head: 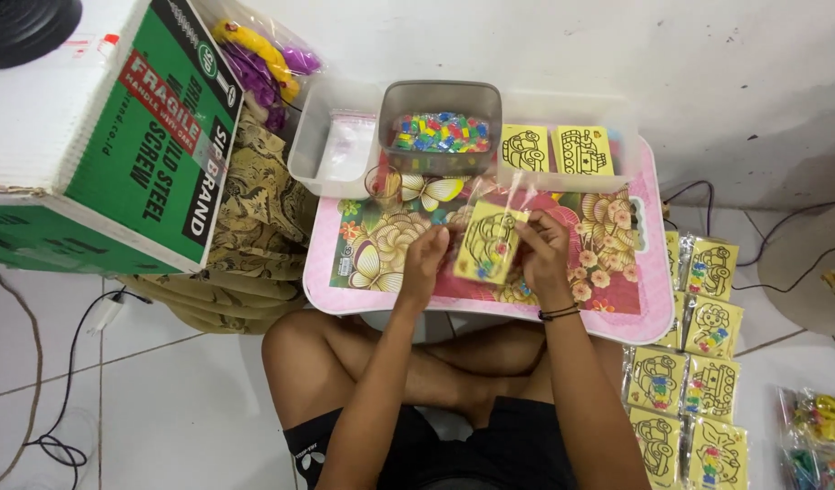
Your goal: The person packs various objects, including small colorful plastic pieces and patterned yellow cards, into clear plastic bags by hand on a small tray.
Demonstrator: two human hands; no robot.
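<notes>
Yellow card point(488, 241), half inside a clear bag point(490, 204), held above the pink surface point(653, 308), just in front of the grey tub point(440, 122) of coloured bits. Left hand point(426, 259) and right hand point(540, 249): both grips pinched shut on the card's edges. Risk: the thin bag may crease or tear, or the card slip. Fingertips behind the card hidden; tub contents too small to identify.

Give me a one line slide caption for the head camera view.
Left hand and right hand hold a yellow picture card in clear wrap above a pink floral tray table.
</notes>
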